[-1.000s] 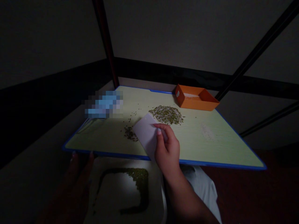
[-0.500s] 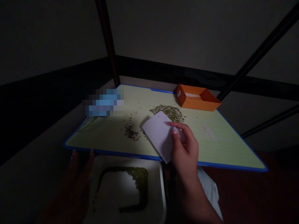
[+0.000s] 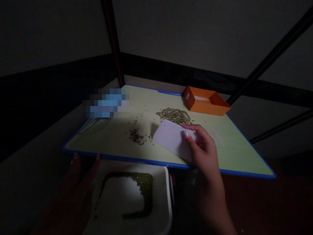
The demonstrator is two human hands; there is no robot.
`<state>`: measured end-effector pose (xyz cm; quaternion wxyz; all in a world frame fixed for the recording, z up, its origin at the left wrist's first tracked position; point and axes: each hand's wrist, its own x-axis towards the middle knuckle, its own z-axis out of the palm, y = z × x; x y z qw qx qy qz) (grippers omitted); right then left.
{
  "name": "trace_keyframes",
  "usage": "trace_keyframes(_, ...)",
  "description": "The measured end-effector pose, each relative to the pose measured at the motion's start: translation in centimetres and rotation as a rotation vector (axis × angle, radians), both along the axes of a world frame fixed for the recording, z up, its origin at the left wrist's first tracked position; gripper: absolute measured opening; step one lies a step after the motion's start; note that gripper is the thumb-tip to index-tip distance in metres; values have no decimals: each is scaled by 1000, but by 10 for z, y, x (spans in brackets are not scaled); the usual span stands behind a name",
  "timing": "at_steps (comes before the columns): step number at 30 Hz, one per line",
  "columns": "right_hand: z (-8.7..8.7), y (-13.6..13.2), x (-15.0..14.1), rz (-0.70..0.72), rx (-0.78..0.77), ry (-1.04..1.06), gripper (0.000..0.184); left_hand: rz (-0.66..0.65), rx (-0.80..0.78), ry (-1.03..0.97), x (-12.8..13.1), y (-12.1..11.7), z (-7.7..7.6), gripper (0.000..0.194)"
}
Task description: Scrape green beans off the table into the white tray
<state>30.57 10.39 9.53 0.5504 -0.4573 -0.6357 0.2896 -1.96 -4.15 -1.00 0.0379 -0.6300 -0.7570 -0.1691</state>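
A thin white scraper (image 3: 174, 138) with a small hole near one corner is pinched between the thumb and fingers of my right hand (image 3: 202, 147). It slants over the pale green board (image 3: 117, 137), just in front of a pile of greenish seeds or grains (image 3: 174, 116). Left of the scraper lies a smaller dark cluster of grains (image 3: 137, 136). Under the board's near edge stands a white tub (image 3: 169, 199) with green grains (image 3: 146, 186) along its inner edges. My left hand (image 3: 73, 192), very dim, is beside the tub's left side, fingers apart; whether it touches the tub I cannot tell.
An orange tray (image 3: 207, 106) with some pale material inside stands at the board's back right corner. A blurred-out blue item (image 3: 107, 104) lies at the back left. A faint whitish patch (image 3: 217, 137) marks the right part of the board. Dark walls rise behind.
My right hand has moved slightly right and turned the scraper flatter, its near end swinging right and away from the board's front edge. My left hand has hardly moved.
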Motion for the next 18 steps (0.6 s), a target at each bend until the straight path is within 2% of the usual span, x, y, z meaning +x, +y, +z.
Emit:
trace_keyframes(4, -2, 2, -5, 20, -2, 18, 14, -30, 12, 18, 2, 0, 3, 70)
trace_keyframes(18, -3, 0, -7, 78, -43, 66, 12, -13, -38, -23, 6, 0, 10, 65)
